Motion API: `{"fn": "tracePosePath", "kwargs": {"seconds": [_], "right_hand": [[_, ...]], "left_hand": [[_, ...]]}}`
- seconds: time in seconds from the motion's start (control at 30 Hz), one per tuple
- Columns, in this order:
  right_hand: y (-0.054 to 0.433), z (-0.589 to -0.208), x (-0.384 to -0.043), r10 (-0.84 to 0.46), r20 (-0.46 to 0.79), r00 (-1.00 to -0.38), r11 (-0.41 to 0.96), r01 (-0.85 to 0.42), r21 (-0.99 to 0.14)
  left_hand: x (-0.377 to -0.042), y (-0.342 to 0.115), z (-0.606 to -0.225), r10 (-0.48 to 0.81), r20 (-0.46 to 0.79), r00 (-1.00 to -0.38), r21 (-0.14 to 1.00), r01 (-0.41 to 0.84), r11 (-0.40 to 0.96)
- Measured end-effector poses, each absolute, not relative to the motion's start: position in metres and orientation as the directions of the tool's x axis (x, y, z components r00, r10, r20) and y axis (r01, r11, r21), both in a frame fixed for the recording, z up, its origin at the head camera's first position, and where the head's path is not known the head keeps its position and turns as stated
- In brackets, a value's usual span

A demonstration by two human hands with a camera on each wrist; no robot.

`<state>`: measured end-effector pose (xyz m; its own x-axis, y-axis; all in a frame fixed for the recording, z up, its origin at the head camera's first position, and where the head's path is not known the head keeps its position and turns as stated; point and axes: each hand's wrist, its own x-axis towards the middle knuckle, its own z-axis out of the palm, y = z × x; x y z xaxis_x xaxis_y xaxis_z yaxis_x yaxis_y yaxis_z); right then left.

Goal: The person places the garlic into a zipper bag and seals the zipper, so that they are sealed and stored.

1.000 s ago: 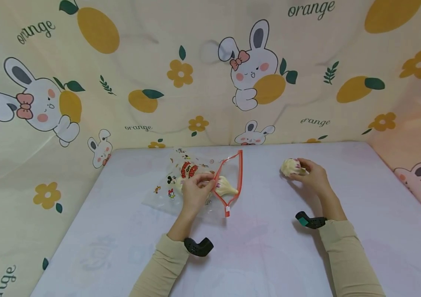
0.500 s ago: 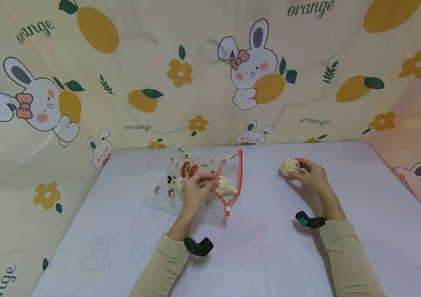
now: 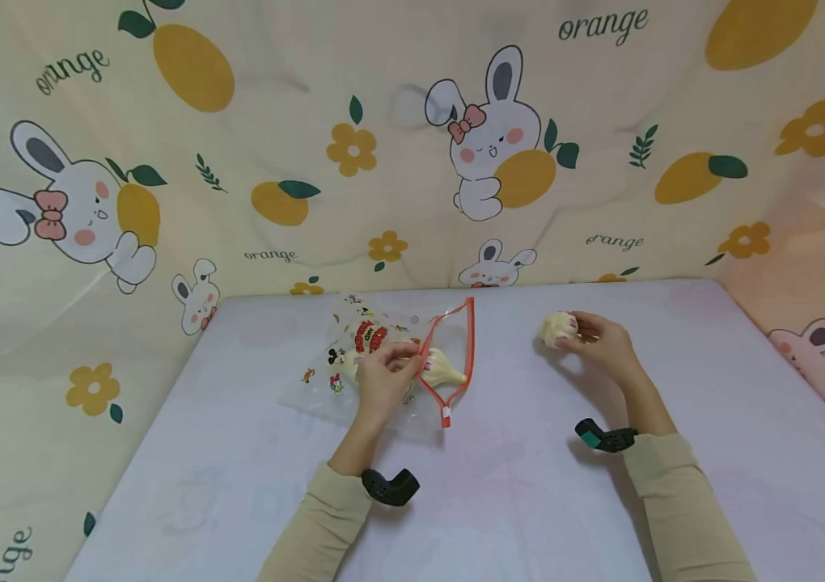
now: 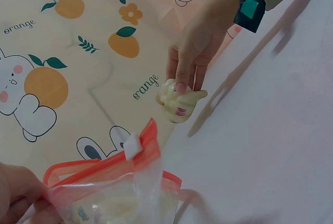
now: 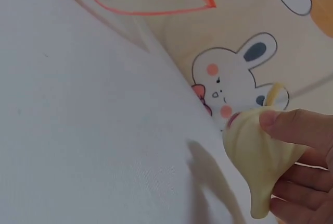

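In the head view my left hand [image 3: 385,378] pinches the edge of a clear zip bag [image 3: 332,400] with printed cartoon figures, close to its red-trimmed mouth. The mouth gapes toward the right, its white slider [image 3: 446,412] at the near end. A pale garlic bulb [image 3: 442,369] lies inside, stem toward the opening; more pale shapes behind it are partly hidden by the print and my hand. My right hand [image 3: 609,346] grips another garlic bulb [image 3: 556,330], right of the bag. Thumb and fingers hold this purple-streaked bulb [image 5: 260,153] in the right wrist view, its stem pointing down.
A white-covered table [image 3: 500,501] lies under both hands. Behind it hangs a cream cloth [image 3: 398,186] printed with rabbits and oranges, which continues along both sides. Each wrist carries a black camera mount [image 3: 391,487].
My right hand has shifted slightly left with its garlic bulb, turning it a little. The left hand and the bag hold their place, while the head view has tilted slightly.
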<state>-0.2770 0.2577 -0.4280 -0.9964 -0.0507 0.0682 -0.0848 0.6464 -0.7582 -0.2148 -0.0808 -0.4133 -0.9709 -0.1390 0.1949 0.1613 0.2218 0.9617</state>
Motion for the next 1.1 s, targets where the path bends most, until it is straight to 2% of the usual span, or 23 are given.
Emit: {"fn": "tracePosePath", "kwargs": {"seconds": [0.23,1.1], "right_hand": [[0.25,-0.423,-0.279,-0.065,0.104,-0.992,0.665,-0.121,-0.737],[0.226,-0.43,-0.277,-0.125,0.106,-0.986,0.649,-0.162,-0.743]], "left_hand": [[-0.217,-0.081,-0.413,-0.138,0.192,-0.972,0.963,0.159,0.219],[-0.216,-0.082,-0.415,-0.125,0.207,-0.97,0.964,0.181,0.196]]}}
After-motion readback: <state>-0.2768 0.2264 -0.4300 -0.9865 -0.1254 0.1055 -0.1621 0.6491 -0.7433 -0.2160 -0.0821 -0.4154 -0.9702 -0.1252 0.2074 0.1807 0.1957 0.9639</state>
